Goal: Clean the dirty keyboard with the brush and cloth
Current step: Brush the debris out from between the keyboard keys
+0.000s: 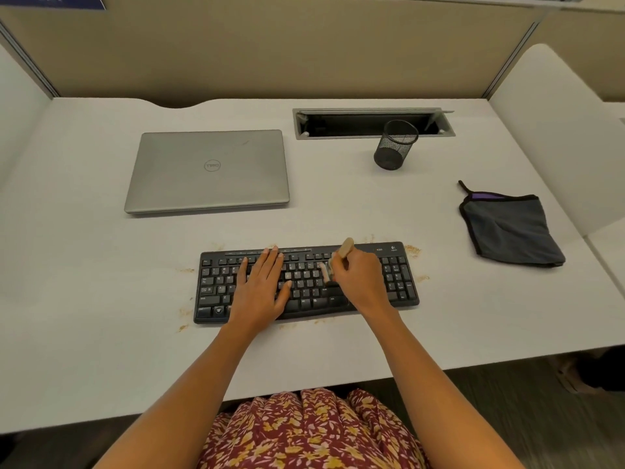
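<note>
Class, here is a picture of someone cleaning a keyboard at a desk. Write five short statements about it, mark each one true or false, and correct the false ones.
1. The cloth lies on the desk, right of the keyboard. True.
2. The right hand grips the brush. True.
3. The left hand holds the cloth. False: it rests flat on the keyboard and holds nothing.
4. The laptop is open. False: its lid is closed.
5. Crumbs lie on the desk around the keyboard. True.
</note>
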Demonstrator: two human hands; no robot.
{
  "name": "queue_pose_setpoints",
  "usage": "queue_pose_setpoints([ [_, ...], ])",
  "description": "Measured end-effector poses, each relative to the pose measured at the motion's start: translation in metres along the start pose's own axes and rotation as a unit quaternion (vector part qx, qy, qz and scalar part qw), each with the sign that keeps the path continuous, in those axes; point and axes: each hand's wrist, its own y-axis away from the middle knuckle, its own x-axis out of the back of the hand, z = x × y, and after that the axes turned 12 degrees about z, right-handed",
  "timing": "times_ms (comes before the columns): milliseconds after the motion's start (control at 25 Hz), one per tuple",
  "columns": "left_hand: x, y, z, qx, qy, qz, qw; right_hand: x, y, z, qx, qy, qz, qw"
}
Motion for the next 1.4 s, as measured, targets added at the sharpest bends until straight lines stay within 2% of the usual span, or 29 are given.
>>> queue_pose_setpoints([
  [80, -0.001, 0.000, 0.001, 0.003, -0.006, 0.001, 1.000, 0.003, -0.003, 0.004, -0.012, 0.008, -0.043, 0.999],
  [160, -0.001, 0.001, 0.002, 0.008, -0.008, 0.003, 1.000, 0.007, -0.009, 0.006, -0.055, -0.040, -0.056, 0.996],
  [320, -0.003, 0.002, 0.006, 0.021, 0.004, 0.011, 1.000, 0.003, -0.011, 0.006, -0.053, -0.078, 0.025, 0.995],
  [400, -0.005, 0.003, 0.007, 0.026, 0.011, 0.021, 0.999, 0.001, -0.005, 0.006, -0.031, -0.050, 0.029, 0.998],
  [520, -0.007, 0.004, 0.008, 0.027, 0.012, 0.032, 0.999, 0.002, -0.001, 0.008, -0.022, 0.003, -0.014, 1.000],
  [640, -0.008, 0.004, 0.008, 0.025, 0.009, 0.043, 0.999, 0.007, -0.006, 0.011, -0.080, -0.070, -0.056, 0.993],
  [760, -0.009, 0.004, 0.009, 0.028, 0.008, 0.045, 0.999, 0.008, -0.010, 0.015, -0.102, -0.126, 0.004, 0.987],
  [880, -0.009, 0.005, 0.010, 0.027, 0.007, 0.054, 0.998, 0.002, -0.008, 0.017, -0.088, -0.102, 0.041, 0.990],
  [1000, -0.010, 0.006, 0.009, 0.026, 0.000, 0.056, 0.998, 0.000, 0.001, 0.018, -0.068, -0.040, 0.006, 0.997],
  [1120, -0.010, 0.006, 0.009, 0.026, -0.003, 0.059, 0.998, 0.003, 0.000, 0.017, -0.117, -0.082, -0.040, 0.989],
  [1240, -0.011, 0.006, 0.009, 0.025, 0.001, 0.059, 0.998, 0.007, -0.005, 0.017, -0.137, -0.125, 0.005, 0.983],
  [1320, -0.011, 0.006, 0.009, 0.026, -0.002, 0.062, 0.998, 0.006, -0.004, 0.018, -0.114, -0.088, 0.039, 0.989],
  [1400, -0.012, 0.006, 0.009, 0.026, -0.005, 0.061, 0.998, 0.002, 0.000, 0.018, -0.095, -0.044, 0.029, 0.994],
])
